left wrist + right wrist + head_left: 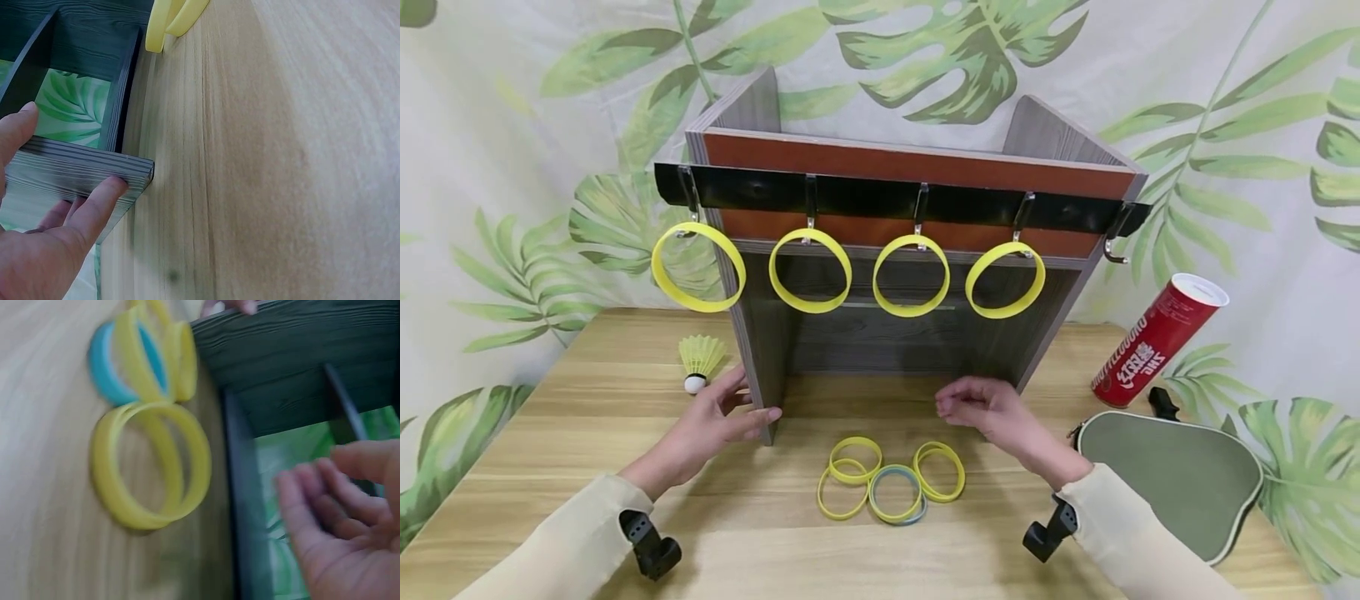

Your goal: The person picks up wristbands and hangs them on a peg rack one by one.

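Light wood-grain table (775, 554). Gray rack (917, 157) stands mid-table. Loose yellow rings (105, 464) clustered in front, some overlapping; blue ring (103, 362) among them, partly covered by a yellow one. Yellow shuttlecock (702, 358), left of rack. Right side: red tube (1153, 346) standing, green pouch (1172, 479) lying flat nearer the front, small black object (1163, 404) just beside both.

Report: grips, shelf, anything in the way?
Left grip holding shelf panel; right grip empty. Four yellow rings on hooks. Loose rings in front of shelf, possibly obstructing.
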### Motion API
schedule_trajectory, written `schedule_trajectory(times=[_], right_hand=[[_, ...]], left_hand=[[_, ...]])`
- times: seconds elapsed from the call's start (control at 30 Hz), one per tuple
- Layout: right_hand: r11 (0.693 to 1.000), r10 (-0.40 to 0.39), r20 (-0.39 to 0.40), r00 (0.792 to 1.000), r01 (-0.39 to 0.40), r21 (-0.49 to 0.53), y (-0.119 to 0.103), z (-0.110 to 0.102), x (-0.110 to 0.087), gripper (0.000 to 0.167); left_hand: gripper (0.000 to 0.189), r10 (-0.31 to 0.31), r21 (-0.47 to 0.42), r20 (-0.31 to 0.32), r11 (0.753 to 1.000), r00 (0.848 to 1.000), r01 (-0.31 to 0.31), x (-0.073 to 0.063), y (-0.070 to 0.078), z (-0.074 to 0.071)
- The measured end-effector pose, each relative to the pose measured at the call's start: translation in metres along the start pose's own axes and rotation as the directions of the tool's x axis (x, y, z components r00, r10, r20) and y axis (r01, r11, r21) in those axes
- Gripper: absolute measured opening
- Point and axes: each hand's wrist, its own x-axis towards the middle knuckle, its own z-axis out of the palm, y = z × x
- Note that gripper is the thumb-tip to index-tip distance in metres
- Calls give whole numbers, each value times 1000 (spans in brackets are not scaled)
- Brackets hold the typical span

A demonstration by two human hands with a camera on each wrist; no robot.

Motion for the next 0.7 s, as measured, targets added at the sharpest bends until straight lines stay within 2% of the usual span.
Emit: schedule_trajectory(times=[0.1,0.2,0.33,0.7], right_hand=[[984,20,65,998,-8,-176,12,3,3,27],[963,14,134,991,23,-270,22,4,5,24],[959,22,195,981,34,-282,31,5,7,22],[942,-12,253,967,96,-322,40,5,11,17]], left_hand=[[76,-1,3,0,1000,1000,1,0,-1,0],[76,-6,2,4,1000,1000,6,1,-2,0],[77,-6,-4,9,1000,1000,6,2,-2,0],[78,-5,-19,0,1000,1000,5,-2,0,0]])
